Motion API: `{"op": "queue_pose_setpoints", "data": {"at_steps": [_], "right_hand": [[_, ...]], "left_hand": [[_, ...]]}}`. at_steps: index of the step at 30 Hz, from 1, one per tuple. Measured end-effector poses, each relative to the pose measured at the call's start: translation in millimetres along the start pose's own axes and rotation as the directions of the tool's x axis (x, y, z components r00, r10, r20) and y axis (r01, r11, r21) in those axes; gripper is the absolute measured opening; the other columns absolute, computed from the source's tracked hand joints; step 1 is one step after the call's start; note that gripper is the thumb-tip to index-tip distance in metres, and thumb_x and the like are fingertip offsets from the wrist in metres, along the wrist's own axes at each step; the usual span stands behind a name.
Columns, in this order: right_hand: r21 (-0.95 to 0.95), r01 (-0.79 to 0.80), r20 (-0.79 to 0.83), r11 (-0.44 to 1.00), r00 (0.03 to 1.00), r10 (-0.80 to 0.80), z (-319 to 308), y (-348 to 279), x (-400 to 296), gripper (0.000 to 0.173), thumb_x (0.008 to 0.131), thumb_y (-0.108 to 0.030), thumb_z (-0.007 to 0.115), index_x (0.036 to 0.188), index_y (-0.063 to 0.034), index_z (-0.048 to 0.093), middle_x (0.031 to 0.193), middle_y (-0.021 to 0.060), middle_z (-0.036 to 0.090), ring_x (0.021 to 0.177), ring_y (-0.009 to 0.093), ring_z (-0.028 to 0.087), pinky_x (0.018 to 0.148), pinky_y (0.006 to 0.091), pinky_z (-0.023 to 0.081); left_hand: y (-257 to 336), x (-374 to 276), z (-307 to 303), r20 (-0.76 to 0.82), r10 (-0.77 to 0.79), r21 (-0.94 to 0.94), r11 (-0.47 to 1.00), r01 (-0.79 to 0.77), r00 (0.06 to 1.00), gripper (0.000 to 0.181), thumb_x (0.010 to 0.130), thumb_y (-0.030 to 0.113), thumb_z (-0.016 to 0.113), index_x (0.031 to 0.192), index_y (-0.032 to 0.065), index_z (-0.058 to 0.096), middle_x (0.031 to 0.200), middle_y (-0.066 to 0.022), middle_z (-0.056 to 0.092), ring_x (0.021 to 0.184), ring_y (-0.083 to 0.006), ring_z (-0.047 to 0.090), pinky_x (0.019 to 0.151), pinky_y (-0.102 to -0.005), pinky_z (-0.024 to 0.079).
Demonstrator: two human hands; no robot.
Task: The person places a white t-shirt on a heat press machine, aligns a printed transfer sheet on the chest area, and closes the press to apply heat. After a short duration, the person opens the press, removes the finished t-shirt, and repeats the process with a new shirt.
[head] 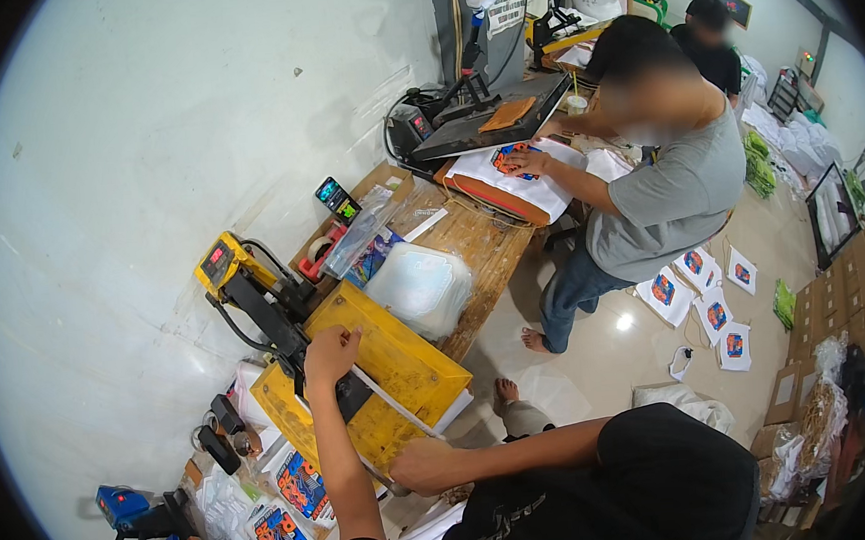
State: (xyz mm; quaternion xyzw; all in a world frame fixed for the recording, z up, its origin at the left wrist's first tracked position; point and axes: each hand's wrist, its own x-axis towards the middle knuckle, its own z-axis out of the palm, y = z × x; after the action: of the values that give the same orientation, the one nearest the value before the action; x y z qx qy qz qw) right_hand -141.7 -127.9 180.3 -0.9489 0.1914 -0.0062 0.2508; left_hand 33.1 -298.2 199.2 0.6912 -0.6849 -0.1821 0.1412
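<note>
A yellow heat press [407,339] stands before me with its platen down. Its black lever arm [254,297] rises toward a yellow control box with a lit display [218,261]. My left hand [333,356] is over the lever arm, its fingers bent; their grip is unclear. My right hand [425,466] is a fist around the press handle [396,488], near its lower end. White material [453,410] shows from under the platen's right edge. Beside the press lie white pieces with orange and blue prints [282,535].
A stack of clear film sheets [418,282] lies on the wooden table [495,254] beyond the press. A co-worker [667,178] smooths a printed white bag [558,182] under a raised black press [497,119]. Printed drawstring bags [714,314] lie on the floor. Cardboard boxes [841,301] stand right.
</note>
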Motion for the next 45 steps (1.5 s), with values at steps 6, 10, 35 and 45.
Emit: {"op": "queue_pose_setpoints", "data": {"at_steps": [6, 10, 35, 45], "right_hand": [[-0.006, 0.004, -0.036, 1.000, 0.999, -0.004, -3, -2, -2, 0.011, 0.068, -0.009, 0.067, 0.073, 0.0012, 0.071, 0.070, 0.0188, 0.070, 0.068, 0.036, 0.072, 0.060, 0.0441, 0.056], [-0.010, -0.008, -0.021, 1.000, 1.000, 0.007, -6, -3, -3, 0.012, 0.068, -0.009, 0.067, 0.073, 0.0014, 0.071, 0.071, 0.0196, 0.070, 0.069, 0.036, 0.072, 0.060, 0.0446, 0.056], [-0.027, -0.046, -0.087, 0.999, 0.995, 0.044, 6, -1, -1, 0.019, 0.061, -0.013, 0.075, 0.079, -0.0091, 0.075, 0.075, 0.0131, 0.072, 0.073, 0.032, 0.073, 0.059, 0.0435, 0.055], [-0.083, -0.052, -0.093, 0.995, 0.995, 0.044, 3, -5, -6, 0.012, 0.065, -0.011, 0.072, 0.076, -0.0079, 0.076, 0.077, 0.0138, 0.073, 0.074, 0.033, 0.072, 0.062, 0.0455, 0.056]], "left_hand": [[-1, 0, 2, -0.016, 0.006, 0.001, 1.000, -0.006, 1.000, 0.045, 0.093, 0.044, 0.062, 0.086, 0.0000, 0.072, 0.080, -0.0199, 0.070, 0.078, -0.0384, 0.069, 0.070, -0.0450, 0.054], [-5, 1, 3, -0.016, 0.022, -0.014, 1.000, -0.022, 1.000, 0.045, 0.093, 0.044, 0.063, 0.085, 0.0004, 0.072, 0.079, -0.0201, 0.070, 0.078, -0.0384, 0.069, 0.070, -0.0450, 0.054], [-18, 16, 14, -0.013, 0.111, -0.041, 0.993, -0.112, 0.994, 0.052, 0.095, 0.041, 0.062, 0.074, -0.0057, 0.066, 0.058, -0.0187, 0.060, 0.055, -0.0329, 0.061, 0.057, -0.0446, 0.046], [-19, 14, 13, -0.060, 0.113, 0.026, 0.993, -0.112, 0.992, 0.046, 0.092, 0.040, 0.063, 0.077, -0.0034, 0.066, 0.072, -0.0248, 0.063, 0.070, -0.0428, 0.063, 0.064, -0.0482, 0.048]]}}
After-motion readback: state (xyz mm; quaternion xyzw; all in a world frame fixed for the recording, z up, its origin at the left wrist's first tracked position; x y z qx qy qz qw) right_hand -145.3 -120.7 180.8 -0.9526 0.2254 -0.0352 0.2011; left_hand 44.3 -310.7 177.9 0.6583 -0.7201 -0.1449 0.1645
